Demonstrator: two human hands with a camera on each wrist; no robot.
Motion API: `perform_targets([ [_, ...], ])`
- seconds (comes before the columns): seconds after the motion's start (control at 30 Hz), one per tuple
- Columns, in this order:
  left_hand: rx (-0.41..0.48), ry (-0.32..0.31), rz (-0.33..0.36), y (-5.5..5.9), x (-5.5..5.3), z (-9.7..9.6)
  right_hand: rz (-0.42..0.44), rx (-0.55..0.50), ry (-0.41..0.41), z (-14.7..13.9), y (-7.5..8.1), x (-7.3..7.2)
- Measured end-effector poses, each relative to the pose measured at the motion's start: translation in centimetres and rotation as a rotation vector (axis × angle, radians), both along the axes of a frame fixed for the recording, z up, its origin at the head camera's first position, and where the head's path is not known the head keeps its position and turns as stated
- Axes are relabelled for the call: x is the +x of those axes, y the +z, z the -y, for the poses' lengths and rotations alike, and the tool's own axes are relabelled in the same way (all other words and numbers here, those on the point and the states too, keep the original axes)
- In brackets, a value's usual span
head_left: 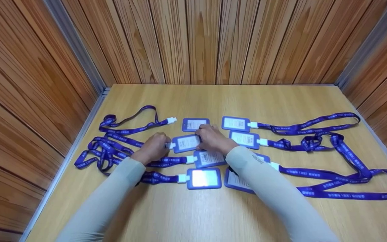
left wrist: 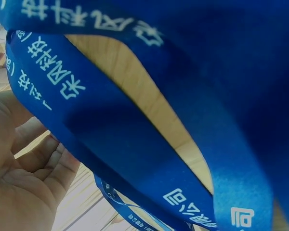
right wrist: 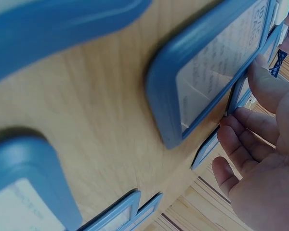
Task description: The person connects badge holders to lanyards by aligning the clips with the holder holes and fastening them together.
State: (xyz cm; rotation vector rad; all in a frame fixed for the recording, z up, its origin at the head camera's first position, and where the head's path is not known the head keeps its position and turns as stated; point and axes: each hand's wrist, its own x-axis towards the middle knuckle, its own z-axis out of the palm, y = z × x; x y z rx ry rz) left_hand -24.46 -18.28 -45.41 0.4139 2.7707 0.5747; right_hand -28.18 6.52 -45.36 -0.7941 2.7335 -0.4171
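Observation:
My left hand (head_left: 153,146) pinches the white clip at the left end of a blue-framed badge holder (head_left: 186,143), second row of the left group. Its purple lanyard (head_left: 124,138) trails left under that hand. My right hand (head_left: 212,138) grips the holder's right end between thumb and fingers. Just behind, a badge holder (head_left: 193,124) lies apart from its lanyard's white clip (head_left: 171,120). In the left wrist view, purple lanyard straps (left wrist: 111,125) hide much of the left hand (left wrist: 29,163). Badge holders surround the right hand (right wrist: 265,144) in the right wrist view.
In front lie two more left-group badge holders, one (head_left: 210,158) partly under the right hand and one (head_left: 204,178) shining with glare. A right-hand column of badge holders (head_left: 235,123) has lanyards (head_left: 314,124) stretching right. Wooden walls (head_left: 203,40) enclose the table (head_left: 166,215).

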Motion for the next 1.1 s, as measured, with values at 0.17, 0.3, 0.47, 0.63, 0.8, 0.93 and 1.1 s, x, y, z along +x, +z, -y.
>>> perform_targets([
  [0.17,0.013,0.003,0.002,-0.1,-0.1,0.0,0.021,-0.010,-0.023,-0.2,0.0,-0.1],
  [0.3,0.014,0.016,0.006,-0.1,-0.2,0.0,0.026,-0.012,-0.045,-0.6,0.0,-0.1],
  [0.47,0.016,-0.014,-0.049,-0.1,-0.1,0.1,-0.005,-0.025,-0.026,-0.8,0.3,0.0],
  [0.63,0.042,0.020,-0.054,0.3,0.0,0.1,0.006,-0.056,-0.063,-1.0,0.6,0.1],
  [0.8,0.046,0.066,-0.026,0.8,-0.2,0.0,0.027,-0.072,-0.116,-1.2,0.6,0.2],
  [0.93,0.056,0.119,-0.018,1.3,-0.4,0.0,0.008,-0.089,-0.127,-1.3,0.6,0.4],
  [1.1,0.070,0.154,-0.025,1.9,-0.8,-0.1,0.008,-0.114,-0.138,-1.4,0.6,0.8],
])
